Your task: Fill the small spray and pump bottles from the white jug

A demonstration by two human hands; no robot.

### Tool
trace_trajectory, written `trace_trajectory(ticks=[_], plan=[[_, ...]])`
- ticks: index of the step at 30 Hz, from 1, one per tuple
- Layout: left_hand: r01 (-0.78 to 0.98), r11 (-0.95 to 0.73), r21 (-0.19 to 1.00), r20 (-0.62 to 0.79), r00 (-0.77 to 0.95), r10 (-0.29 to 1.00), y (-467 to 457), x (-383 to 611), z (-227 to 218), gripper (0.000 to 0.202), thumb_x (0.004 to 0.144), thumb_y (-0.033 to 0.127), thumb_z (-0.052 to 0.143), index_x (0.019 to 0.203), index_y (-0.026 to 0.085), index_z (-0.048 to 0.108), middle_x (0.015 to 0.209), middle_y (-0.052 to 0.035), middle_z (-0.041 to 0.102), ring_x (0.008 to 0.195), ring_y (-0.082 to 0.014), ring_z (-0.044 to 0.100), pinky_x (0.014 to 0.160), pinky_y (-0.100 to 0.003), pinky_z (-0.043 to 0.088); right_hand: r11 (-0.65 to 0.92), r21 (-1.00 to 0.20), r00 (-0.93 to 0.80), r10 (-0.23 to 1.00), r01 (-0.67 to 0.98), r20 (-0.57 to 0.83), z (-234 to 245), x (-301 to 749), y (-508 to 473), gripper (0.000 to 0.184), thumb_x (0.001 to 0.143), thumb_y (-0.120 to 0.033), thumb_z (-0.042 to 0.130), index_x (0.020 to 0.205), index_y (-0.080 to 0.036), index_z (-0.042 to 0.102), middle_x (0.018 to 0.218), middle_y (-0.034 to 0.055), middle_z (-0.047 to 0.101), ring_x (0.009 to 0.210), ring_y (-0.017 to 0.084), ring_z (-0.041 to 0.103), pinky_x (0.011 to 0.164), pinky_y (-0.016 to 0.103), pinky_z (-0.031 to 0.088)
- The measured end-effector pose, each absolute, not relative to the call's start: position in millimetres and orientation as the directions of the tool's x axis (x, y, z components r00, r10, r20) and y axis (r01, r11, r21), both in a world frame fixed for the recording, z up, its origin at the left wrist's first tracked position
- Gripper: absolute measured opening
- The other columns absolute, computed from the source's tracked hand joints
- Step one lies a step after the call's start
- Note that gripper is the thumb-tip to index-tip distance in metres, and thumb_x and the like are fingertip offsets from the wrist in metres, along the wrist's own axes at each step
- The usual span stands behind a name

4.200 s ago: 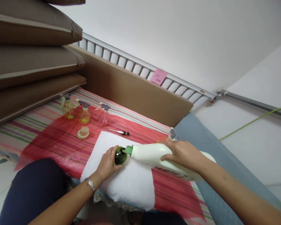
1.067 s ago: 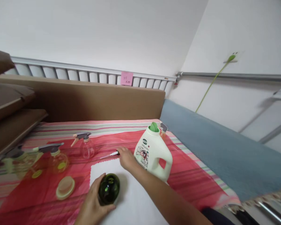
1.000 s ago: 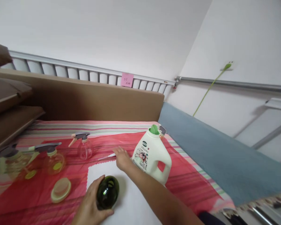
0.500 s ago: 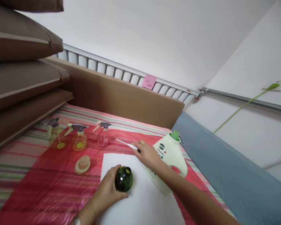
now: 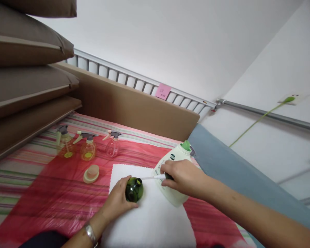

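Clasping the green bottle [image 5: 133,193] near the far-left corner of the white cloth [image 5: 150,224], the left hand [image 5: 119,196] is nearer its mouth [image 5: 138,182]; the right hand [image 5: 181,176] grips the pump top [image 5: 159,176], whose tube [image 5: 148,178] lies crosswise, pointing left, tip just beside the mouth.

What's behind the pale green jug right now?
Behind the pale green jug, a grey piece, apparently a trigger spray head, peeks out right of the green spout. The jug covers whatever is beneath that piece, so I can't see it.
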State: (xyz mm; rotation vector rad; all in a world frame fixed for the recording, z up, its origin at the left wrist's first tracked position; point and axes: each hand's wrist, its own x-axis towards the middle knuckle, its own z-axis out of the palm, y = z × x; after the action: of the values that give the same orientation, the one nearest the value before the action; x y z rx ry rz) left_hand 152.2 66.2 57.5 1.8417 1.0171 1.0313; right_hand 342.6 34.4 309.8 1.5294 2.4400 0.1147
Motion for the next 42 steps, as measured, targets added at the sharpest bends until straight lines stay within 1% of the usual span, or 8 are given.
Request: trace_trajectory(ticks=[13,16,25,29,32,35,38,42], plan=[[0.283,-0.397,0.873,0.299,0.333,0.894,65.2,157.0,63.2,0.092,0.046,0.029,0.086,0.129,0.023,0.046,0.123,-0.0122,0.059,0.114,-0.0337,0.054,0.098,-0.051,0.042,0.486,0.313,-0.405,0.867,0.816,-0.291,318.0,284.8,63.5,0.020,0.065,-0.032,0.081,0.062,-0.021,0.065,0.063,0.0028,0.067,0.057,0.022,0.063,0.050,0.029,0.033],[0.289,-0.408,0.866,0.305,0.343,0.889,64.9,157.8,64.7,0.093,0.045,0.029,0.086,0.129,0.024,0.046,0.122,-0.0114,0.059,0.113,-0.0341,0.054,0.097,-0.051,0.042,0.470,0.311,-0.350,0.861,0.826,-0.370,305.5,279.1,71.0,0.017,0.067,-0.034,0.080,0.071,-0.022,0.069,0.069,0.0045,0.070,0.066,0.025,0.066,0.054,0.030,0.038],[0.284,-0.381,0.880,0.278,0.342,0.898,67.4,158.2,64.2,0.091,0.046,0.027,0.085,0.127,0.026,0.046,0.119,-0.0093,0.060,0.111,-0.0328,0.055,0.095,-0.050,0.043,0.392,-0.092,-0.396,0.834,0.915,-0.384,248.3,290.5,92.9,0.059,0.063,-0.040,0.080,0.117,-0.026,0.061,0.101,0.0059,0.071,0.085,0.025,0.066,0.064,0.029,0.046],[0.275,-0.369,0.888,0.270,0.336,0.902,68.5,157.5,63.3,0.092,0.047,0.028,0.085,0.129,0.024,0.044,0.122,-0.0105,0.058,0.113,-0.0324,0.054,0.098,-0.049,0.042,0.356,-0.411,-0.455,0.874,0.839,-0.172,252.6,314.9,79.2,0.057,0.071,-0.040,0.074,0.123,-0.027,0.058,0.121,0.0065,0.065,0.107,0.026,0.060,0.091,0.038,0.045],[0.266,-0.360,0.894,0.267,0.329,0.906,68.5,156.8,63.4,0.092,0.047,0.027,0.085,0.129,0.024,0.044,0.122,-0.0106,0.058,0.115,-0.0329,0.053,0.099,-0.049,0.041,0.192,-0.673,-0.213,0.976,0.714,0.053,224.0,337.1,62.5,0.038,0.080,-0.043,0.063,0.114,-0.024,0.063,0.117,0.0079,0.066,0.109,0.026,0.059,0.096,0.043,0.043],[0.266,-0.354,0.897,0.258,0.335,0.906,68.4,156.4,63.1,0.093,0.047,0.027,0.085,0.130,0.024,0.044,0.123,-0.0107,0.058,0.115,-0.0331,0.053,0.099,-0.050,0.041,-0.024,-0.924,0.135,0.990,0.383,0.031,171.0,351.5,43.0,0.043,0.077,-0.055,0.063,0.102,-0.021,0.067,0.110,0.0118,0.069,0.103,0.029,0.063,0.093,0.048,0.047],[0.267,-0.364,0.892,0.266,0.341,0.902,68.8,156.4,62.2,0.094,0.048,0.027,0.085,0.131,0.023,0.043,0.124,-0.0117,0.057,0.117,-0.0331,0.052,0.101,-0.051,0.040,-0.077,-0.972,0.101,0.993,0.223,-0.056,133.7,350.8,29.6,0.048,0.073,-0.050,0.071,0.112,-0.022,0.065,0.124,0.0117,0.063,0.117,0.030,0.056,0.101,0.048,0.042],[0.267,-0.369,0.890,0.267,0.351,0.898,70.0,156.3,62.1,0.093,0.050,0.028,0.084,0.132,0.023,0.041,0.124,-0.0122,0.056,0.117,-0.0331,0.052,0.101,-0.051,0.040,0.034,-0.969,-0.062,0.998,0.243,0.019,134.4,338.7,37.4,0.047,0.079,-0.041,0.067,0.122,-0.025,0.059,0.133,0.0066,0.057,0.126,0.026,0.048,0.108,0.047,0.035]])
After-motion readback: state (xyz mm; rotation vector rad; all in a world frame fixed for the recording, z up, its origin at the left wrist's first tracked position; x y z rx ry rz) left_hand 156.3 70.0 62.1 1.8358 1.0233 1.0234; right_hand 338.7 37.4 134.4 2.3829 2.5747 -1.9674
